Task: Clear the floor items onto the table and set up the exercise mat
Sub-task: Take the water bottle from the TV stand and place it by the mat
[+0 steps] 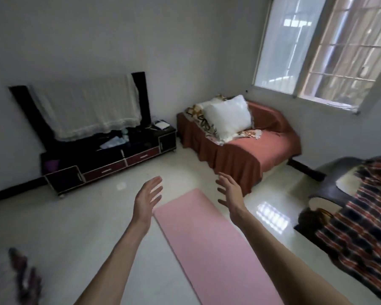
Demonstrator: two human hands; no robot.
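The 2 hands, left hand and right hand, hold nothing, fingers wide. The pink mat lies flat below them; I would only straighten its far edge.

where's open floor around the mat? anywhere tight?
Bare tile lies left of the pink mat, up to the TV cabinet, and between the mat's far end and the cabinet. A narrower strip runs right of the mat toward the plaid-draped chair. Tight: the sofa by the mat's far right corner. Left hand and right hand hover open.
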